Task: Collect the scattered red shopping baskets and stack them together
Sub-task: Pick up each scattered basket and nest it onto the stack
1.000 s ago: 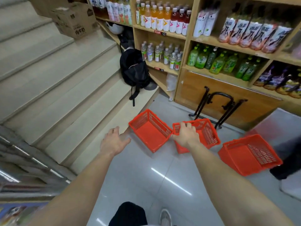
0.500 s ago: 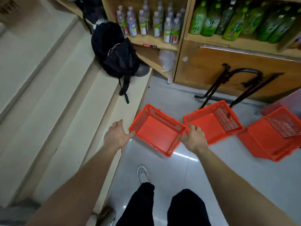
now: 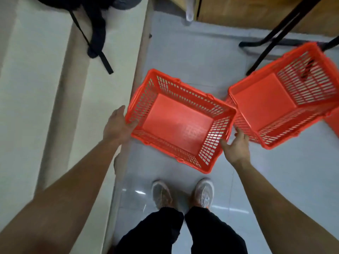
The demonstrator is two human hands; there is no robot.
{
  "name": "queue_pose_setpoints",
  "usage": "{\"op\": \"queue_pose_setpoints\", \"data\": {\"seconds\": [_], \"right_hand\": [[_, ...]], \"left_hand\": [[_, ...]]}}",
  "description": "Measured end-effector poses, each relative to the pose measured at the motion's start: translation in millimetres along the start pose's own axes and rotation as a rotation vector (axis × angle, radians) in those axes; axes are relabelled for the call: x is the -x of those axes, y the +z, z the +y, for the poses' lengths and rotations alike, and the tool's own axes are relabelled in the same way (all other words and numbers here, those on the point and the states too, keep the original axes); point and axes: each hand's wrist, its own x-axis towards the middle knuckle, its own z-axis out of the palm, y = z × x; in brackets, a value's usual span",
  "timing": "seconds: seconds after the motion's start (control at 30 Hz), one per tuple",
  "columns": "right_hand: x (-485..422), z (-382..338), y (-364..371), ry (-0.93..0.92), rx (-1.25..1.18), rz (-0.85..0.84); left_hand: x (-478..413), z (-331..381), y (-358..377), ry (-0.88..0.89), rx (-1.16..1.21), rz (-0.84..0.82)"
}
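While the near basket (image 3: 178, 121) lies lengthwise between our hands by the step (image 3: 110, 79), our left hand (image 3: 117, 125) pinches its left end. Our right hand (image 3: 236, 147), fingers (image 3: 239, 132) spread, touches its right end. The other basket (image 3: 266, 101) sits tilted just beyond our right hand.

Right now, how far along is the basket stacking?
Done: nothing looks stacked; the near basket and the tilted basket lie side by side, not nested. In hand: the left hand grips the near basket's left rim, while the right hand reaches open toward its right corner. Left: nesting these two, plus a third basket barely showing at the right edge.
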Motion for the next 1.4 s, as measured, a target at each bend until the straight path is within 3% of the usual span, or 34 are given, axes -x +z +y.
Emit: {"op": "queue_pose_setpoints", "data": {"seconds": [0.27,0.57,0.73,1.0,1.2,1.4], "right_hand": [[-73.1,61.9,100.2,-0.028,-0.179,0.320],[-71.2,48.4,86.8,-0.128,-0.239,0.245],[-16.5,2.4,6.6,-0.197,-0.249,0.191],[107.7,-65.3,-213.6,-0.139,-0.247,0.204],[198.8,-70.6,-358.2,-0.101,-0.272,0.271],[286.5,-50.3,-430.8,-0.019,-0.432,0.372]], "left_hand": [[-115.5,-32.3,83.1,0.073,0.113,0.158],[-97.2,-46.1,76.9,0.242,0.157,0.313],[-12.0,-34.7,1.3,0.151,0.193,0.342],[180.8,69.0,-173.5,0.030,0.238,0.296],[280.9,166.2,-261.6,0.070,0.369,0.221],[319.1,232.3,-302.7,0.213,0.466,0.126]]}}
